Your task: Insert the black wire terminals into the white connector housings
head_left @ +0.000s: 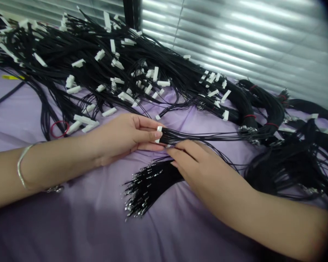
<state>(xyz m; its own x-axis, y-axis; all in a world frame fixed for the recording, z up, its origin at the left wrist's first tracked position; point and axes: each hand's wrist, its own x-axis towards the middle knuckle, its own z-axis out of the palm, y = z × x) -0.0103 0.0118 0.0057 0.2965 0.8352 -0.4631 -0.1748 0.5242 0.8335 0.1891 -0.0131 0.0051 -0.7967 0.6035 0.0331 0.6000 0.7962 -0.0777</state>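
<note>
My left hand (136, 136) comes in from the left and pinches a white connector (159, 134) between thumb and fingers. Thin black cables (202, 136) run from that connector to the right. My right hand (192, 160) lies just right of it, its fingers closed near a second white end (168, 146); what the fingertips grip is too small to make out. Under my right hand a thick bundle of black wires (164, 182) points down-left, its many silvery tips fanned out on the purple cloth (98, 218).
A large heap of black cables (84, 47) with white connectors spreads along the back. Bundles tied with red bands (249, 115) lie at the right. A red loop (59, 129) is near my left forearm. Window blinds (235, 36) stand behind.
</note>
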